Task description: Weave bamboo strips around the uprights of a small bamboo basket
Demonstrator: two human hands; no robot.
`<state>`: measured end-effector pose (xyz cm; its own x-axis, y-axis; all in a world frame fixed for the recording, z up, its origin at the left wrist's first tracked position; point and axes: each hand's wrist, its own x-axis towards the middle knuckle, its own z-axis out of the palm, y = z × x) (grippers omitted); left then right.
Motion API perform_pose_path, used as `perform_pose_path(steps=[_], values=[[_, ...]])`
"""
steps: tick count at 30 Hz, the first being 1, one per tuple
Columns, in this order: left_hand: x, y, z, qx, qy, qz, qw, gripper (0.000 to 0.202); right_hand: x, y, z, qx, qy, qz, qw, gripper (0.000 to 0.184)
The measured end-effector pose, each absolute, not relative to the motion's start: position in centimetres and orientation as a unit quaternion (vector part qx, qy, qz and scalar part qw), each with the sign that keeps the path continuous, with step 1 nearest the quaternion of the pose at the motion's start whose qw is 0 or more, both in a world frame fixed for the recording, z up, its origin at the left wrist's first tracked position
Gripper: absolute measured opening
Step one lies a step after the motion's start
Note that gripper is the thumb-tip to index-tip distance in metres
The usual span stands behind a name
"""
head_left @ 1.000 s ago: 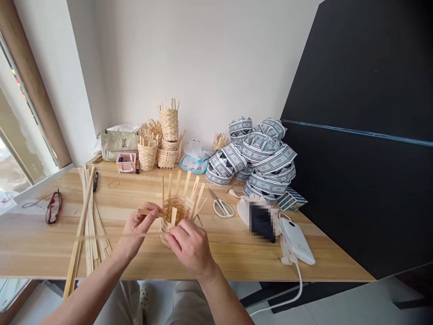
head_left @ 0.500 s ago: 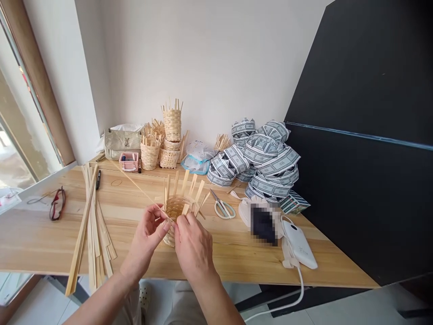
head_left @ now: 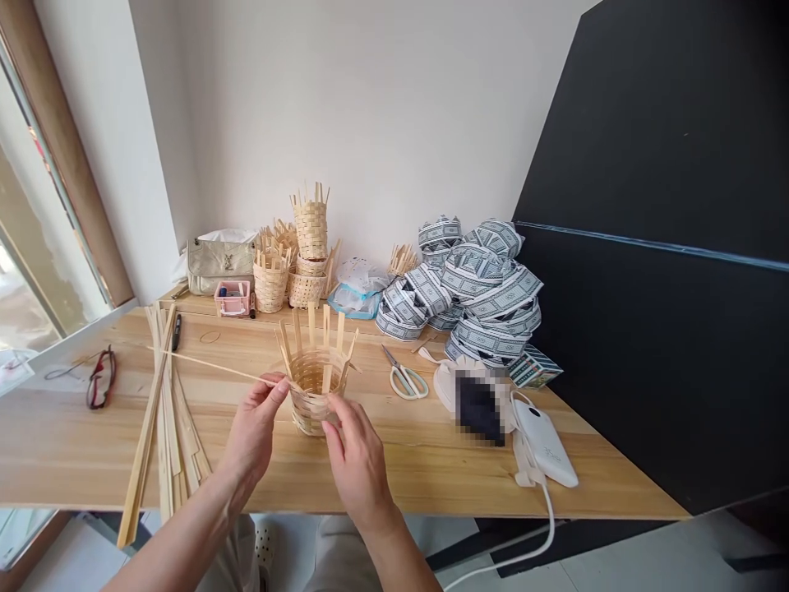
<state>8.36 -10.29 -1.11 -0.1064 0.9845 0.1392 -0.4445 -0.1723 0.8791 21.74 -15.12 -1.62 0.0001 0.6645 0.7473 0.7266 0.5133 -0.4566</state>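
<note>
Basket (head_left: pixel 314 393) now turned upright; strip (head_left: pixel 209 365) swung leftward, pinched in left hand (head_left: pixel 256 427); right hand (head_left: pixel 356 456) fingertips pressed on weave.

Metal logo on beige handbag (head_left: pixel 220 265), nothing else legible

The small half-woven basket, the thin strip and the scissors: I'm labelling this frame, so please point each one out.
half-woven basket (head_left: pixel 311 403), head view, on its woven side wall.
thin strip (head_left: pixel 209 365), head view, mid-length, left of the left hand (head_left: pixel 254 427).
scissors (head_left: pixel 407 381), head view, on the white handles.
</note>
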Motion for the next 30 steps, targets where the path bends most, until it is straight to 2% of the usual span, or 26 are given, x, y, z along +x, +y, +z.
perform_pose_path(steps=[3, 4, 7, 11, 18, 24, 30], values=[[8.6, -10.0, -1.5, 0.356, 0.345, 0.668, 0.555, 0.024, 22.6, -14.6, -3.0, -0.544, -0.589, 0.067, 0.594, 0.023], [8.7, -10.0, -1.5, 0.353, 0.338, 0.667, 0.563, 0.024, 22.8, -14.3, -3.3, -0.563, -0.547, 0.109, 0.61, 0.028], [9.0, -9.9, -1.5, 0.368, 0.306, 0.658, 0.581, 0.021, 22.9, -13.4, -3.2, -0.565, -0.477, 0.263, 0.619, 0.053], [9.2, -9.7, -1.3, 0.378, 0.307, 0.641, 0.593, 0.019, 22.3, -12.5, -1.8, -0.465, -0.481, 0.418, 0.615, 0.046], [8.7, -9.0, -1.9, 0.385, 0.329, 0.614, 0.606, 0.02, 22.4, -11.9, -1.8, -0.406, -0.493, 0.444, 0.629, 0.043], [8.8, -9.1, -2.0, 0.42, 0.345, 0.615, 0.572, 0.022, 22.9, -12.0, -1.4, -0.387, -0.511, 0.453, 0.62, 0.042], [9.0, -11.5, -1.2, 0.571, 0.404, 0.577, 0.422, 0.025, 24.2, -12.3, -1.0, -0.353, -0.535, 0.492, 0.589, 0.04]])
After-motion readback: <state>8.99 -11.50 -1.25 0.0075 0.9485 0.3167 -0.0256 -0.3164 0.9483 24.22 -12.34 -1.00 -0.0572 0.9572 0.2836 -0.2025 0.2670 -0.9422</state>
